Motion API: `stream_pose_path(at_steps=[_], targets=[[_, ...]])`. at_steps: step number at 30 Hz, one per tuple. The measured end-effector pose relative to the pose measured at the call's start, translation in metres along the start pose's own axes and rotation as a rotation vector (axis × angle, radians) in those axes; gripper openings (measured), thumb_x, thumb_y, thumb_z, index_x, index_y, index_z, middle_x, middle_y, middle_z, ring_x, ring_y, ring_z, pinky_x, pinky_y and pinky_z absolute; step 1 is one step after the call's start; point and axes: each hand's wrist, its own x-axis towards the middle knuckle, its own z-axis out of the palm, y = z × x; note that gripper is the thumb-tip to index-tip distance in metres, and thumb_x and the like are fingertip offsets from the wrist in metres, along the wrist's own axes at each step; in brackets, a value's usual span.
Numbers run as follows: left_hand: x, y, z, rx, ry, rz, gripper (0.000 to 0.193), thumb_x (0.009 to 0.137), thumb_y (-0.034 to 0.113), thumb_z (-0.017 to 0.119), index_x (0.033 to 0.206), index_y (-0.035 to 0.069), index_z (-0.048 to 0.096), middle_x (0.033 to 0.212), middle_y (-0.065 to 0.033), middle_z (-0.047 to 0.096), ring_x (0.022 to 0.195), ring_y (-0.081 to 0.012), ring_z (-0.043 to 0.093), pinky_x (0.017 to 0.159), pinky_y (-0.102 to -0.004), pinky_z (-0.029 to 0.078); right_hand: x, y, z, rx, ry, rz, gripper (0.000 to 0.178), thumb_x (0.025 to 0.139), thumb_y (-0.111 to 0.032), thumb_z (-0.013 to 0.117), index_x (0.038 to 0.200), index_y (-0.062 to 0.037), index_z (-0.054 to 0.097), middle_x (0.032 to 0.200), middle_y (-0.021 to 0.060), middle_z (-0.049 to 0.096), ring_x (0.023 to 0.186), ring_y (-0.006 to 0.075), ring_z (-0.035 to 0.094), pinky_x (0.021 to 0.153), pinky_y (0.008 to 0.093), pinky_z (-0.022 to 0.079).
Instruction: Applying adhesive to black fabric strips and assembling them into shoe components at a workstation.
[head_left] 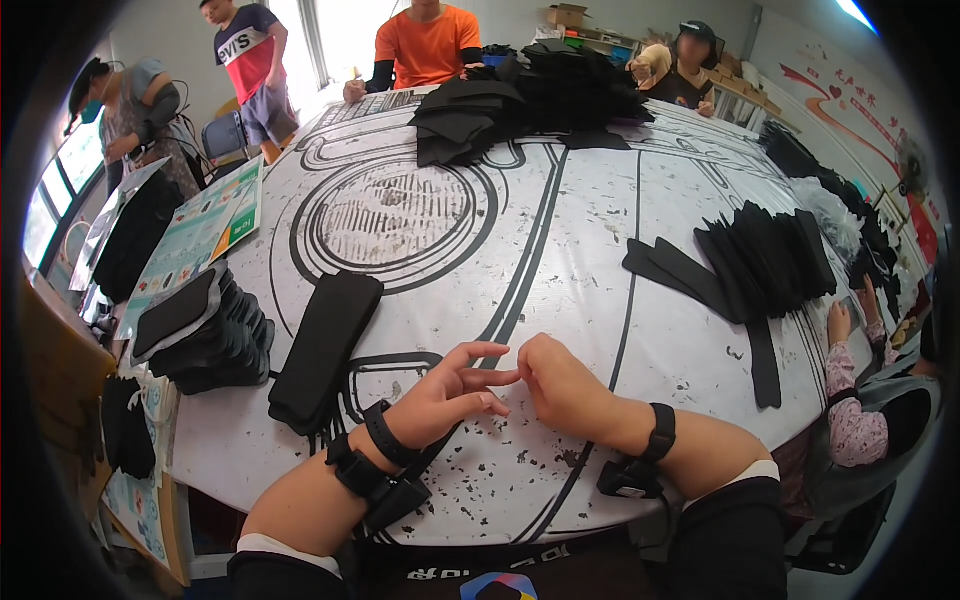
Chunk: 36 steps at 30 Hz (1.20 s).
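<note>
Both of my hands meet over the near middle of the table. My left hand (455,393) has its fingers stretched out and spread, with nothing in it. One of its fingertips touches my right hand (560,385), whose fingers are curled in; whatever they may hold is hidden. Left of my hands lies a neat stack of long black fabric pieces (328,345). Beyond it stands a taller stack of black and grey padded pieces (205,325). To the right, a fanned row of black strips (765,262) rests on the table, one strip pointing toward me.
A large heap of black pieces (530,95) covers the table's far side. People sit or stand around it, including one in an orange shirt (428,48). At right, a co-worker's patterned sleeve (858,410) is close to the edge. Printed sheets (195,240) lie at left.
</note>
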Motion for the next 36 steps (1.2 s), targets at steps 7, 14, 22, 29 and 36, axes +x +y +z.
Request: stream_pose_path(at_steps=[7, 14, 22, 29, 36], targets=[[-0.0017, -0.0001, -0.0001, 0.017, -0.01, 0.035, 0.049, 0.087, 0.005, 0.048, 0.131, 0.007, 0.026, 0.125, -0.0166, 0.045, 0.096, -0.0195, 0.057, 0.083, -0.0336, 0.047, -0.0019, -0.0048, 0.0022, 0.075, -0.022, 0.102, 0.018, 0.074, 0.011, 0.046, 0.086, -0.0014, 0.04, 0.083, 0.0154, 0.043, 0.072, 0.0317, 0.046, 0.065, 0.0354, 0.041], [-0.0003, -0.0009, -0.0002, 0.034, 0.029, 0.032, 0.045, 0.088, 0.006, 0.046, 0.129, 0.007, 0.028, 0.125, -0.0172, 0.045, 0.093, -0.0203, 0.057, 0.081, -0.0342, 0.049, -0.0008, -0.0047, -0.001, 0.046, -0.032, 0.21, 0.017, 0.08, 0.005, 0.047, 0.092, -0.0053, 0.042, 0.088, 0.0139, 0.047, 0.076, 0.0309, 0.053, 0.066, 0.0346, 0.044], [0.0016, 0.0018, 0.0039, 0.071, 0.125, -0.005, 0.042, 0.086, 0.001, 0.044, 0.126, 0.007, 0.033, 0.12, -0.0157, 0.05, 0.089, -0.0176, 0.059, 0.081, -0.0318, 0.049, 0.0008, -0.0033, 0.0007, 0.014, -0.007, 0.087, 0.016, 0.077, 0.003, 0.049, 0.091, -0.0031, 0.043, 0.087, 0.0134, 0.048, 0.074, 0.0323, 0.053, 0.06, 0.0375, 0.045], [0.0022, -0.0004, 0.0018, 0.094, 0.137, -0.032, 0.041, 0.087, 0.001, 0.044, 0.126, 0.007, 0.034, 0.115, -0.0137, 0.052, 0.089, -0.0175, 0.057, 0.081, -0.0319, 0.049, 0.0014, -0.0043, 0.0012, 0.025, -0.03, 0.066, 0.018, 0.075, 0.005, 0.05, 0.091, -0.0021, 0.045, 0.087, 0.0133, 0.049, 0.074, 0.0318, 0.054, 0.062, 0.0365, 0.045], [0.0024, -0.0005, 0.0006, 0.099, 0.085, -0.035, 0.039, 0.087, 0.002, 0.043, 0.125, 0.006, 0.034, 0.116, -0.0131, 0.049, 0.091, -0.0161, 0.056, 0.082, -0.0297, 0.047, 0.0, -0.0087, -0.0008, 0.041, -0.044, 0.07, 0.017, 0.077, 0.007, 0.046, 0.09, -0.003, 0.043, 0.084, 0.0152, 0.048, 0.069, 0.0325, 0.053, 0.06, 0.0364, 0.044]])
